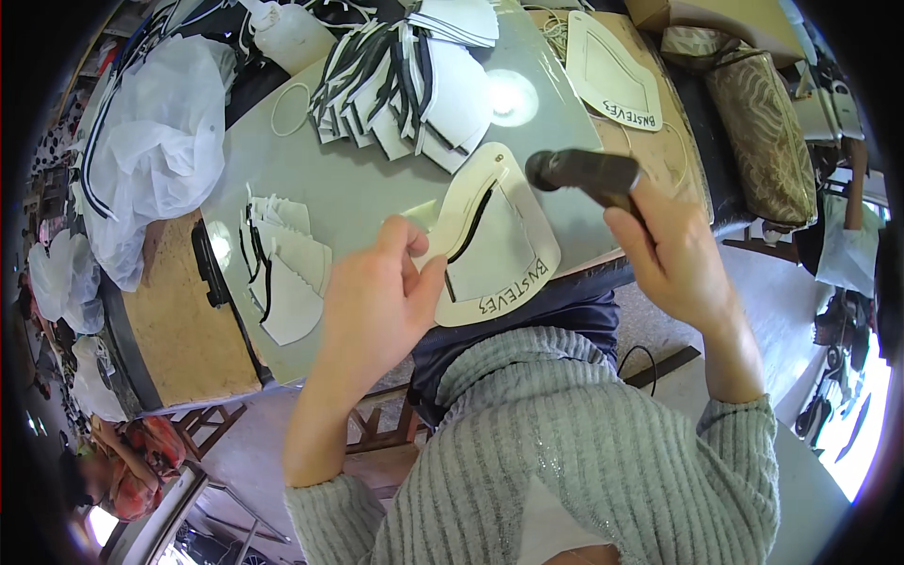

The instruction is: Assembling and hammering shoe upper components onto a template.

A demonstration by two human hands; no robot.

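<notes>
A cream, curved frame-shaped template (pixel 533 221) with handwriting along its lower edge lies on the grey work surface in front of me. A black strip (pixel 476 218) curves along the left side of its opening. My left hand (pixel 386 287) rests at the template's left edge, thumb and fingers closed together beside the strip; what they pinch is hidden. My right hand (pixel 673 245) grips a hammer (pixel 589 174) by its handle. The dark hammer head is raised just right of the template's top. Most of the handle is covered by my fingers.
Stacked white pieces with black edging (pixel 405 89) lie beyond the template; a smaller stack (pixel 287 268) is at left. A second template (pixel 617 75), a patterned bag (pixel 763 132), a white plastic bag (pixel 165 132) and a white bottle (pixel 287 36) surround the grey board (pixel 377 179). Another person sits at lower left.
</notes>
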